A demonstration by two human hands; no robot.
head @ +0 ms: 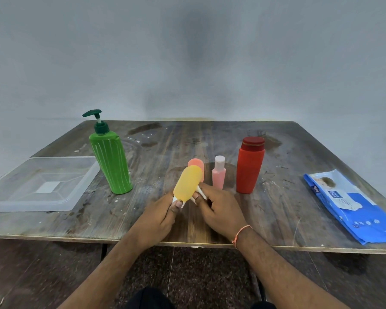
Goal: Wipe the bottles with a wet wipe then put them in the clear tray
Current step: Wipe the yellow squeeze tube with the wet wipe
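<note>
While both hands work near the front edge of the counter [210, 139], the yellow bottle [187, 182] is held tilted above the wood, base pointing away and up. Left hand [159, 216] grips its lower, near end, thumb and fingers curled round it with a bit of white wipe [180, 202] showing under the thumb. Right hand [218, 210] pinches more of the white wipe against the bottle's side, fingers curled. Judgement: one hand steadies, the other rubs, so wiping is under way on this first bottle. Just behind it stands an orange bottle [197, 165], partly hidden. Pink bottle [218, 175] upright beside that, red bottle [250, 166] upright further right; green pump bottle [109, 161] upright toward the left. All four are likely waiting their turn. Clear tray [16, 198] sits at the left edge of the counter, nothing in it that I can make out, within easy reach of the left hand for the drop-off. Blue wipes pack [352, 206] lies flat near the right edge; whether its flap is open, cannot tell.
</note>
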